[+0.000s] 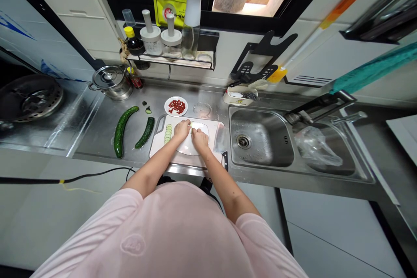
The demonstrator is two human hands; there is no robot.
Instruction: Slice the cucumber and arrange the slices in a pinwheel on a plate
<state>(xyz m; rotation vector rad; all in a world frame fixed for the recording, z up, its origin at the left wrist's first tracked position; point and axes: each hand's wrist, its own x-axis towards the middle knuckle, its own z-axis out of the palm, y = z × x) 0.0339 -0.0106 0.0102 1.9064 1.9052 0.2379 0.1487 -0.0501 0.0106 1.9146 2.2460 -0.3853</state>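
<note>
Both hands meet over a white plate (pixel 187 147) that lies on the cutting board (pixel 159 142). My left hand (pixel 182 130) is closed, its fingertips pinching a small pale-green piece that looks like a cucumber slice (pixel 191 126). Close beside it, my right hand (pixel 200 140) is closed too, fingertips at the same piece; the fingers partly hide it. A row of overlapping cucumber slices (pixel 168 134) lies on the board left of the plate. At the board's right edge rests a knife (pixel 225 160), its black handle toward me.
Left of the board lie a cut cucumber (pixel 145 133), a whole cucumber (pixel 123 132) and end pieces (pixel 148 110). Behind stands a small plate (pixel 167 106) of chopped red pepper. A lidded pot (pixel 112 82) is at back left, a sink (pixel 263 139) at right. A seasoning rack (pixel 169 60) hangs above.
</note>
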